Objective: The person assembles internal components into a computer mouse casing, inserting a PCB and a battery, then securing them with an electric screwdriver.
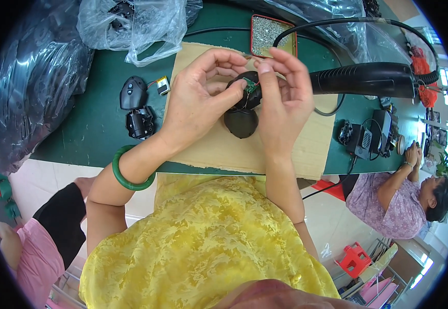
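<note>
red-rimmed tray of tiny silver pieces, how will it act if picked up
The red-rimmed tray may feel heavy for its size, being loaded with metallic-looking pieces. They lie loose and uncovered, so they would probably slide or spill if it tilts.

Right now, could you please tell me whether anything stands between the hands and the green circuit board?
Nothing visible does: the left hand is right at the circuit board, and the right hand is close beside it. The black tool is off to the right.
</note>
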